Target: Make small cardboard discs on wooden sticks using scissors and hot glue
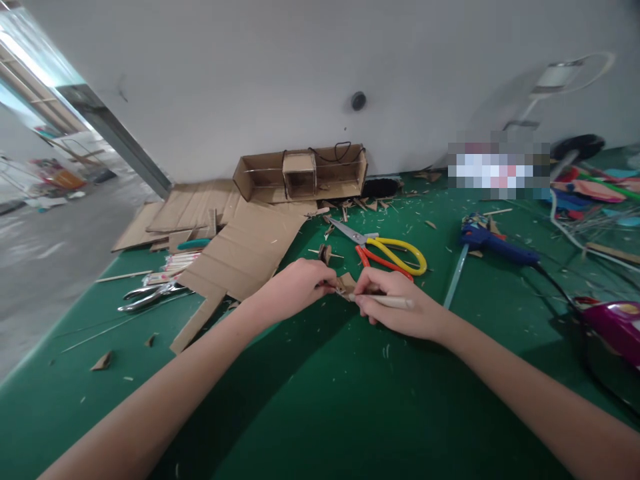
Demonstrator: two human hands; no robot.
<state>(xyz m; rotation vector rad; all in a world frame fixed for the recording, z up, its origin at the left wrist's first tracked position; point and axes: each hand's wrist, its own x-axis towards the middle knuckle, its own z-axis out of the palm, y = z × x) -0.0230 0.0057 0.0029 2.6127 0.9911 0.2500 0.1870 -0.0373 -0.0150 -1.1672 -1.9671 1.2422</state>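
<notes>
My left hand is closed, its fingertips pinching the edge of a small piece of cardboard at the middle of the green table. My right hand grips a pale pen-like tool, its tip end at the cardboard piece; the tip itself is too small to make out. Just beyond the fingers lie yellow-handled scissors and an orange-red handled tool, partly behind my right hand. A small brown wheel-like part on a thin stick rests beyond my left hand.
An open cardboard box with black cord stands by the wall. Cardboard sheets and silver pliers lie left. A blue glue gun with its glue stick, a magenta device and coloured scraps are right. Cardboard bits litter the table.
</notes>
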